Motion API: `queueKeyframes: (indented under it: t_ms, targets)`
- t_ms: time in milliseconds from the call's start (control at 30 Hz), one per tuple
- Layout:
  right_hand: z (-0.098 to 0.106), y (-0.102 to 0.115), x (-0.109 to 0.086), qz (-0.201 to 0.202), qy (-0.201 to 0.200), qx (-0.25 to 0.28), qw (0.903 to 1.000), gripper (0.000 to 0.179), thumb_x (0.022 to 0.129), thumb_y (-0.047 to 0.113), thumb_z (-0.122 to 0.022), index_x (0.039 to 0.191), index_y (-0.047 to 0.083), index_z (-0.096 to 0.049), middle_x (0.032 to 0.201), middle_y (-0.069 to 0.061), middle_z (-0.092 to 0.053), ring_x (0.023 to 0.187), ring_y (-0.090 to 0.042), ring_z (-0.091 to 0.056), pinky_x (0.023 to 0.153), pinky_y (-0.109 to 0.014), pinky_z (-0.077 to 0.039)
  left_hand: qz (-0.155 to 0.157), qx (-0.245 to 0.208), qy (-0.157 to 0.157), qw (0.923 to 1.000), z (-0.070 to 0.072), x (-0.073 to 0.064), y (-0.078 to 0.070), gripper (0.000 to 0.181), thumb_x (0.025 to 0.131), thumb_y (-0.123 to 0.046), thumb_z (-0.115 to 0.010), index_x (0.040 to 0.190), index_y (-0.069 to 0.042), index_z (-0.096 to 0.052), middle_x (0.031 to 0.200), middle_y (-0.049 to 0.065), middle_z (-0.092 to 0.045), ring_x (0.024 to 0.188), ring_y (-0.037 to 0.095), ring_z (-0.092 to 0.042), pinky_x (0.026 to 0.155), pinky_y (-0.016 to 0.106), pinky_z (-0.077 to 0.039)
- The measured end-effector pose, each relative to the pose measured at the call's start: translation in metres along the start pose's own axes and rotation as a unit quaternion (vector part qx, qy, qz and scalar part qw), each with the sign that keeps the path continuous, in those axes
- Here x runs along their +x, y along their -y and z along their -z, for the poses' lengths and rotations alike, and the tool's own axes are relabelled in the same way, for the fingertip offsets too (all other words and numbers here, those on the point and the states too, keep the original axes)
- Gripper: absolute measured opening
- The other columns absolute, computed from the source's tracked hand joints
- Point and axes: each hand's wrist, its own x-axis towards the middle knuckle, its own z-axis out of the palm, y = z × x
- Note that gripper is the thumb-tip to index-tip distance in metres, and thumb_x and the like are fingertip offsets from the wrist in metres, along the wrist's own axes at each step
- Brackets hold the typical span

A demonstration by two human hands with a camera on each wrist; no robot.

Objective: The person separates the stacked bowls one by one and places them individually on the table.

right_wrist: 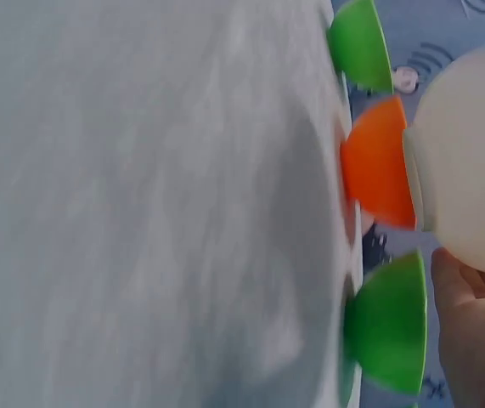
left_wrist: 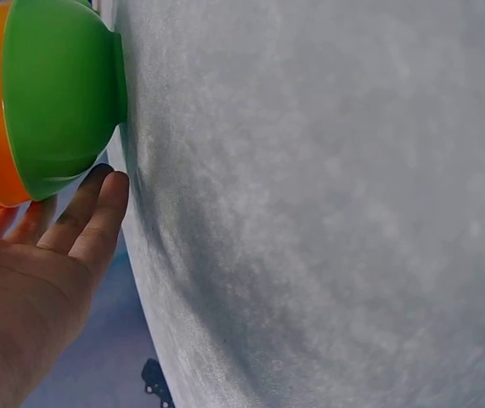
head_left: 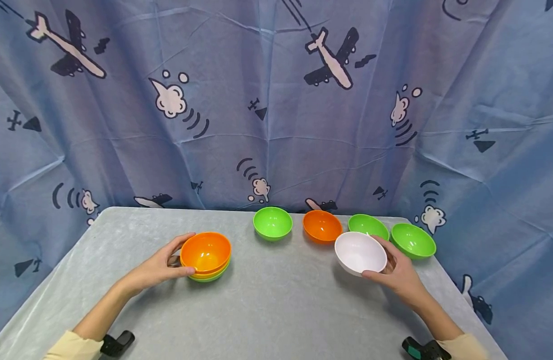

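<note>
Right now the L hand (head_left: 165, 261) is gripping a stack of bowls (head_left: 207, 253) by its L side, thumb on the near side, other fingers round the far side. Orange is on top, green at the bottom w/ its base down by the counter (head_left: 267, 315).

Over to the R, the R hand (head_left: 399, 274) pinches a white bowl (head_left: 359, 252) between thumb & fingers at its R side, held up off the surface, approx. level, opening up.

Just beyond the R fingers, a bit L, sits an orange bowl (head_left: 322, 226); directly past them is a green bowl (head_left: 367, 226), partly hidden by the white one, & another green bowl (head_left: 413, 241) is just to their R. A far green bowl (head_left: 272, 223) stands between both hands, beyond the L fingers. Patterned curtain (head_left: 276, 100) hangs behind everything, w/ planes etc.
</note>
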Motion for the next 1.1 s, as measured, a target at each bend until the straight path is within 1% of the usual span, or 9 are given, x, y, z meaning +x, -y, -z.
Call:
queueKeyframes:
  t_ms: [133,200,233,433,533,700,833,1000,1100]
  targets:
    - [0.018,-0.009,-0.009,0.004,-0.009,-0.023,0.9997,0.089,0.081,0.000,-0.085,0.153,-0.004,-0.034,0.149,-0.023,-0.039,0.123,0.001,-0.040,0.095,-0.009,-0.038,-0.004,0.002,-0.002,1.0000,0.000,0.000,0.001,0.083,0.096,-0.014,-0.073,0.160,-0.003,-0.021,0.163,0.023,-0.018,0.137,0.050,-0.038,0.106,0.055,-0.040]
    - [0.027,-0.014,-0.014,0.005,-0.015,-0.034,0.9993,0.088,0.082,0.000,-0.084,0.153,-0.005,-0.034,0.148,-0.020,-0.041,0.122,0.005,-0.040,0.094,-0.008,-0.038,-0.006,0.002,-0.002,1.0000,0.000,0.001,0.001,0.083,0.096,-0.014,-0.073,0.159,-0.003,-0.021,0.163,0.023,-0.019,0.137,0.049,-0.039,0.105,0.055,-0.041]
    - [0.032,-0.016,-0.016,0.003,-0.018,-0.040,0.9990,0.088,0.082,0.000,-0.084,0.153,-0.005,-0.033,0.147,-0.017,-0.042,0.121,0.006,-0.040,0.093,-0.008,-0.038,-0.006,0.003,-0.002,1.0000,0.000,0.001,0.001,0.084,0.096,-0.014,-0.074,0.159,-0.003,-0.021,0.163,0.023,-0.019,0.136,0.050,-0.040,0.105,0.054,-0.041]
    - [0.058,-0.027,-0.031,-0.014,-0.032,-0.069,0.9970,0.085,0.086,0.004,-0.082,0.154,-0.005,-0.033,0.138,0.006,-0.045,0.116,0.010,-0.042,0.089,-0.007,-0.040,-0.005,0.002,-0.002,1.0000,0.000,0.000,0.001,0.085,0.095,-0.015,-0.074,0.160,-0.002,-0.020,0.163,0.024,-0.018,0.136,0.050,-0.040,0.104,0.054,-0.042]
    - [0.070,-0.032,-0.038,-0.026,-0.037,-0.078,0.9959,0.084,0.088,0.005,-0.081,0.154,-0.006,-0.031,0.135,0.012,-0.043,0.113,0.012,-0.043,0.087,-0.008,-0.042,-0.005,0.002,-0.002,1.0000,0.000,0.000,0.000,0.085,0.096,-0.015,-0.074,0.160,-0.002,-0.020,0.163,0.024,-0.018,0.136,0.050,-0.040,0.104,0.054,-0.042]
    - [0.089,-0.044,-0.048,-0.043,-0.036,-0.084,0.9949,0.081,0.090,0.004,-0.078,0.155,-0.005,-0.031,0.136,0.015,-0.043,0.110,0.015,-0.044,0.083,-0.008,-0.045,-0.003,0.002,-0.003,1.0000,0.000,-0.001,0.000,0.085,0.096,-0.015,-0.074,0.160,-0.002,-0.020,0.163,0.024,-0.017,0.136,0.051,-0.039,0.105,0.056,-0.041]
    - [0.101,-0.057,-0.054,-0.049,-0.045,-0.087,0.9939,0.081,0.090,0.004,-0.079,0.156,0.000,-0.032,0.136,0.020,-0.043,0.110,0.016,-0.044,0.083,-0.007,-0.044,-0.004,0.003,-0.003,1.0000,0.001,-0.001,0.001,0.085,0.096,-0.015,-0.074,0.160,-0.002,-0.020,0.163,0.024,-0.017,0.136,0.051,-0.039,0.105,0.057,-0.040]
    - [0.112,-0.070,-0.060,-0.057,-0.051,-0.073,0.9944,0.079,0.091,0.002,-0.076,0.157,0.004,-0.033,0.132,0.026,-0.043,0.109,0.016,-0.045,0.082,-0.007,-0.044,-0.007,-0.001,-0.001,1.0000,0.001,0.000,0.002,0.085,0.095,-0.015,-0.074,0.159,-0.002,-0.020,0.162,0.024,-0.019,0.136,0.050,-0.040,0.105,0.054,-0.041]
    - [0.117,-0.076,-0.064,-0.055,-0.051,-0.062,0.9952,0.078,0.091,-0.001,-0.075,0.157,0.006,-0.035,0.132,0.027,-0.043,0.110,0.017,-0.045,0.083,-0.006,-0.042,-0.007,-0.005,0.000,1.0000,0.001,0.000,0.002,0.085,0.095,-0.015,-0.074,0.160,-0.002,-0.020,0.162,0.024,-0.019,0.135,0.049,-0.041,0.104,0.050,-0.043]
